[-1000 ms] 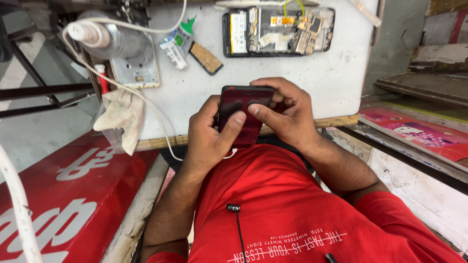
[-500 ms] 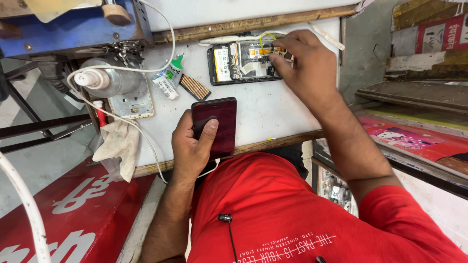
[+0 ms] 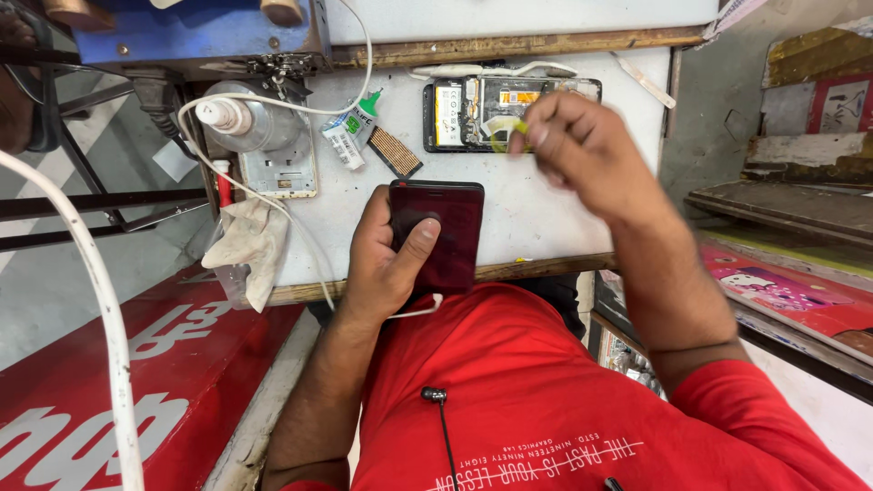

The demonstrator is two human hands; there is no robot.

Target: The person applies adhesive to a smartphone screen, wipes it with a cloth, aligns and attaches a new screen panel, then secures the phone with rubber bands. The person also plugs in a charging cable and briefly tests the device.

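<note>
My left hand (image 3: pixel 386 259) grips a dark red phone back cover (image 3: pixel 446 227) over the near edge of the white worktable (image 3: pixel 527 209), thumb pressed on its middle. My right hand (image 3: pixel 582 150) is lifted just in front of an opened phone (image 3: pixel 464 114) that lies at the back of the table with its insides showing. The fingers pinch a small yellowish strip (image 3: pixel 509 127). The hand is blurred, and it hides the right part of the opened phone.
A small glue tube (image 3: pixel 350 132), a brown brush-like strip (image 3: pixel 393 152), a metal plate (image 3: pixel 282 173), a white-capped bottle (image 3: pixel 241 123) and a crumpled cloth (image 3: pixel 250 245) lie at the table's left. A white cable (image 3: pixel 300 227) crosses there. A blue machine (image 3: pixel 200 32) stands behind. A red panel (image 3: pixel 136 364) lies lower left.
My right hand left the cover, reached to the opened phone, and has now pulled back a little with a yellowish strip pinched. The left hand keeps the cover.
</note>
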